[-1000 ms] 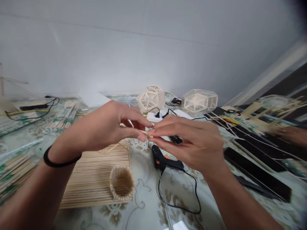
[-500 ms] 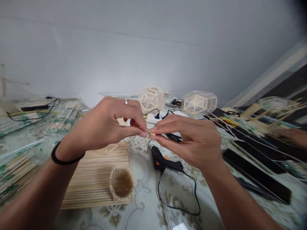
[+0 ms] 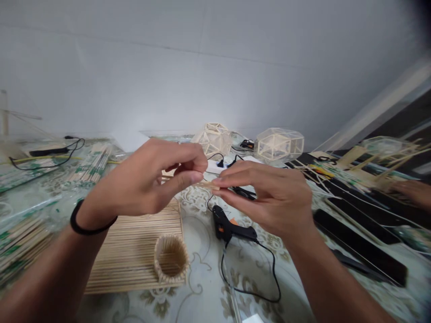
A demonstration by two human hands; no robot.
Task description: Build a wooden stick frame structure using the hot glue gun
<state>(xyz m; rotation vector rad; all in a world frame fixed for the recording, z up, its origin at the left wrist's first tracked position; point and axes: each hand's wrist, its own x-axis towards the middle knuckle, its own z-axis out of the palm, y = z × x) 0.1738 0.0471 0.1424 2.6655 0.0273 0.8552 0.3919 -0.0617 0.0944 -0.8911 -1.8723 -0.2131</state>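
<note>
In the middle of the head view, my right hand (image 3: pixel 272 197) pinches a small pale wooden piece (image 3: pixel 214 186) between thumb and fingers. My left hand (image 3: pixel 164 175) is closed just beside it, thumb pressed to the curled fingers. A thin pale strip runs from the piece toward the left fingertips; what that hand grips is too small and blurred to tell. Beneath my hands lies a black glue gun (image 3: pixel 232 226) with its cord looped on the tablecloth. Below my left hand is a mat of wooden sticks (image 3: pixel 131 251), with a round stick cup (image 3: pixel 171 258) on its right corner.
Bundles of wrapped sticks (image 3: pixel 89 166) lie at the left. Two faceted stick frames (image 3: pixel 279 143) stand at the back near a white power strip (image 3: pixel 213 167). On the right are a black phone (image 3: pixel 360 246) and another person's hand (image 3: pixel 412 193) among stick structures.
My left hand has shifted slightly left and rolled, its thumb lifting, so a small gap with a pale strip shows between the fingertips. My right hand stays nearly still.
</note>
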